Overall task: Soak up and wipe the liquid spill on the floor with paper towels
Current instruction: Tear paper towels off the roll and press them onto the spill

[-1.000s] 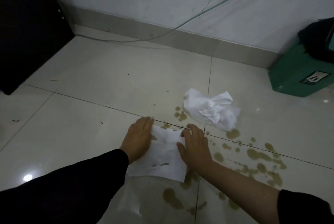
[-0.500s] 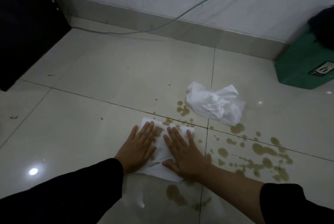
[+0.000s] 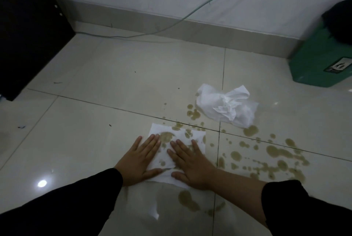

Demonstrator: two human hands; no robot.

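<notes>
A flat white paper towel (image 3: 165,136) lies on the pale floor tiles, with brown wet patches showing through it. My left hand (image 3: 140,160) presses on its left side, palm down, fingers spread. On its right side rests my right hand (image 3: 190,163), also flat and spread. Brown liquid spill (image 3: 276,152) is scattered in drops and puddles to the right and just in front of the towel. A crumpled white paper towel (image 3: 226,108) sits farther off, up and right of my hands.
A green bin (image 3: 320,64) with a dark bag stands at the right by the wall. Dark furniture (image 3: 28,26) fills the left side. A thin cable (image 3: 133,36) runs along the skirting and up the wall.
Both hands went from holding the towel's sides to lying flat on it and pushed it a little farther away. Brown stains have spread through the towel.
</notes>
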